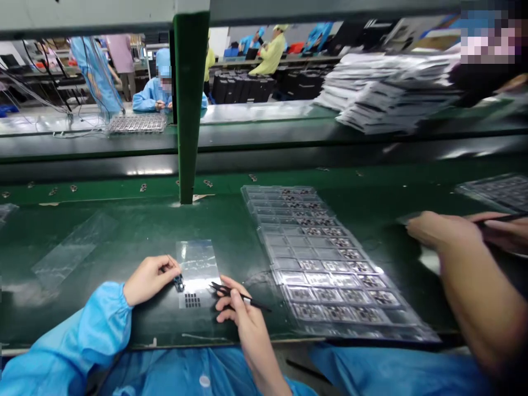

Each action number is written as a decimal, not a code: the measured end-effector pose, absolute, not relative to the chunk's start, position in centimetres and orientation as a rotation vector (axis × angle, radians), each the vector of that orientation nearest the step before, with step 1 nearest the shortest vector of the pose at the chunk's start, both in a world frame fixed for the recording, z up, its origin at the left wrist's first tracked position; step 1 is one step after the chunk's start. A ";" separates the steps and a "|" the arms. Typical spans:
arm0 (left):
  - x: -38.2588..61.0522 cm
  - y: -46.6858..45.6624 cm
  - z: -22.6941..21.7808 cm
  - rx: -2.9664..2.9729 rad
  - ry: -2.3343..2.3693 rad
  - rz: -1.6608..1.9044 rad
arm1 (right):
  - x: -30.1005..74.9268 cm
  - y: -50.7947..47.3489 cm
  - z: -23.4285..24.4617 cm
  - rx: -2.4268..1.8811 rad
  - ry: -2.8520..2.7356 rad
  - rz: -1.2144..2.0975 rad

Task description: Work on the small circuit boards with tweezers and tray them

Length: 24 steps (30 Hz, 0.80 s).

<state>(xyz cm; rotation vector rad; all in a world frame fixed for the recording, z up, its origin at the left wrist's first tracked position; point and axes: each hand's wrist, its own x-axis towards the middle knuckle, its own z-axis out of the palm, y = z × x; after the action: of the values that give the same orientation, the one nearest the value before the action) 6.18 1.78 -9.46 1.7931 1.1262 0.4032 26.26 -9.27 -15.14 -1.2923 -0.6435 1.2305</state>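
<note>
My left hand [152, 279] pinches a small dark electronic part [179, 283] over the left edge of a clear plastic sheet [198, 261]. Rows of small black stickers [192, 300] lie on the lower part of that sheet. Black tweezers [239, 297] are gripped in my right hand [241, 311], just right of the sheet, with their tips pointing left toward it. The tips touch nothing that I can make out. To the right of my right hand lies a clear compartment tray [284, 242], holding small electronic parts in many of its pockets.
A co-worker's arm [474, 275] and hands reach in from the right. Another parts tray [495, 190] lies beyond them. A green post [187, 110] rises behind the sheet. Clear film [76, 247] lies at left; small loose parts [143, 187] dot the belt. Stacked white packets [388, 88] stand behind.
</note>
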 end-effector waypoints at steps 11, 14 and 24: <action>6.8 1.5 -10.5 1.938 0.740 0.210 | 25.6 -8.2 -13.9 -1.447 -0.783 1.188; 7.1 1.1 -10.6 1.979 0.721 0.191 | 25.1 -7.7 -14.1 -1.515 -0.806 1.102; 7.3 1.1 -10.7 1.964 0.780 0.165 | 24.9 -7.9 -14.4 -1.657 -0.984 1.018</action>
<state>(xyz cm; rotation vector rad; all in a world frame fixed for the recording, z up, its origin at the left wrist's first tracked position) 7.34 1.05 -10.73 1.9645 0.7801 0.1650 24.88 -7.91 -14.39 -1.6573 -0.9843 1.0180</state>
